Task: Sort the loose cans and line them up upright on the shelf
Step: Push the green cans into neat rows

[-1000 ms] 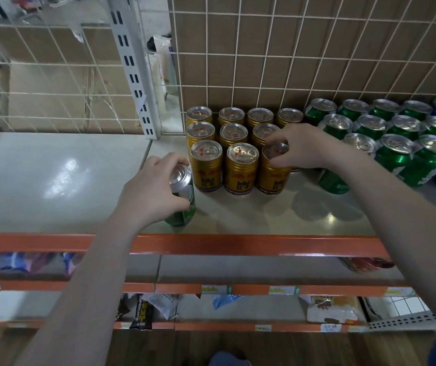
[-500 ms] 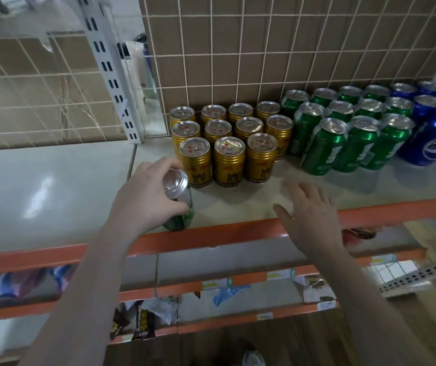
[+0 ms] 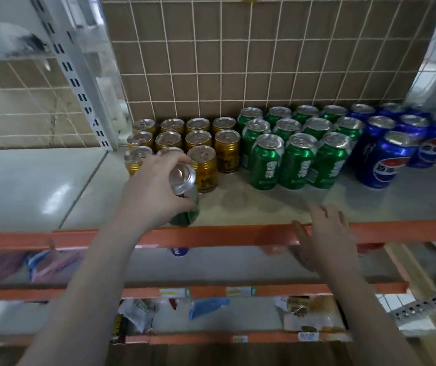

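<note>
Head view: left hand grips green can on shelf.

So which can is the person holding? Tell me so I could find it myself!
Look at the grey shelf with the orange front edge, where gold cans stand on the left. Just in front of them, the left hand grips a green can. It is the only can tilted and apart from the other green cans.
</note>
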`<state>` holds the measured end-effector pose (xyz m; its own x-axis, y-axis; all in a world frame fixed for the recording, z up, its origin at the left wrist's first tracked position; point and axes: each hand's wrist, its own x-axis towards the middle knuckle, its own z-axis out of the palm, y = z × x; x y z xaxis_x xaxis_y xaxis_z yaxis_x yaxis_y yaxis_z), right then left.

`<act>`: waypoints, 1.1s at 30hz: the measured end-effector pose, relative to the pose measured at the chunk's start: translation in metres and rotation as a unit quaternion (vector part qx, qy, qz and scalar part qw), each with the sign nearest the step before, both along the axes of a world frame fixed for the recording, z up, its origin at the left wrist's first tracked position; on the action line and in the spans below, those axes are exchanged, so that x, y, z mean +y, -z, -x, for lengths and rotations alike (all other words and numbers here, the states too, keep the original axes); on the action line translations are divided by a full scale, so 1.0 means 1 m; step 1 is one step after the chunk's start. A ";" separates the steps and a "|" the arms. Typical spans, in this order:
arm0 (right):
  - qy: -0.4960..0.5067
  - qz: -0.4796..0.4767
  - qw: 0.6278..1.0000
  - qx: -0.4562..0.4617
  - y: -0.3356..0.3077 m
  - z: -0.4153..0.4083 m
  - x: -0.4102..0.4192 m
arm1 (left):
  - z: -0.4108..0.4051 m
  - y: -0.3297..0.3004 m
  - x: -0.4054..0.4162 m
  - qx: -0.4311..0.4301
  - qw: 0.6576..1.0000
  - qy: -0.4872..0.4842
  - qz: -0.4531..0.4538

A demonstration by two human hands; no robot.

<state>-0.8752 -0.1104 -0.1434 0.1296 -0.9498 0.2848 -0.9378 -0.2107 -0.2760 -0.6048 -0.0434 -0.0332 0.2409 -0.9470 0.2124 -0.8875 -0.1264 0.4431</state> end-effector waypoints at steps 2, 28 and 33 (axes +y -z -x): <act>-0.014 -0.017 1.000 0.003 -0.003 0.036 -0.012 | 0.038 0.002 -0.009 0.005 1.000 -0.012 -0.001; -0.145 -0.056 0.987 -0.038 -0.020 0.086 -0.066 | 0.146 0.055 -0.058 0.164 0.978 -0.083 0.095; -0.156 -0.078 0.984 -0.024 -0.016 0.076 -0.066 | 0.143 0.096 -0.052 0.321 0.940 -0.107 0.054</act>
